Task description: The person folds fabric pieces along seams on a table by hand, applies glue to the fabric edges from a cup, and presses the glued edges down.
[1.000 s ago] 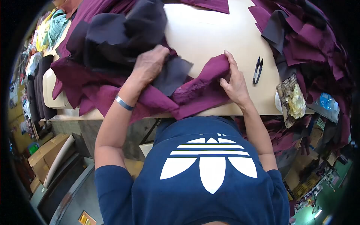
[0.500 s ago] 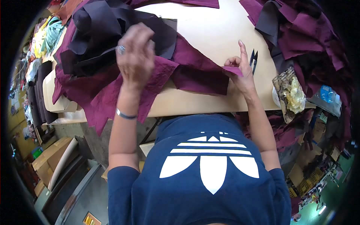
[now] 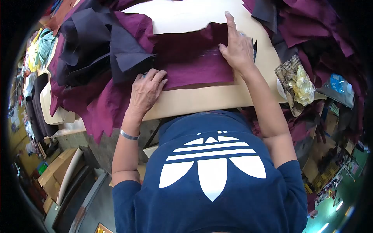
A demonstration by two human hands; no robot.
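A maroon cloth piece (image 3: 194, 64) lies spread across the table between my two hands. My left hand (image 3: 147, 89) is at its near left corner, fingers bent and closed on the cloth edge. Toward the right edge, my right hand (image 3: 237, 50) rests with the index finger stretched out and the thumb apart; its other fingers are partly hidden. Dark thread snips (image 3: 255, 49) lie just beyond that hand, mostly covered by it. Left of the spread piece, a heap of black cloth (image 3: 89, 42) lies over more maroon cloth (image 3: 105, 105).
More maroon and dark cloth (image 3: 311, 27) is piled on the right of the pale table (image 3: 206, 97). A brown patterned piece with crumpled clear plastic (image 3: 304, 87) sits by the right edge, near a blue-labelled plastic packet (image 3: 339, 87). Cardboard boxes (image 3: 58, 167) stand on the floor at left.
My left hand has come down from above the black cloth to the maroon piece's near edge. My right hand has moved up and left, and the maroon piece now lies spread out flatter.
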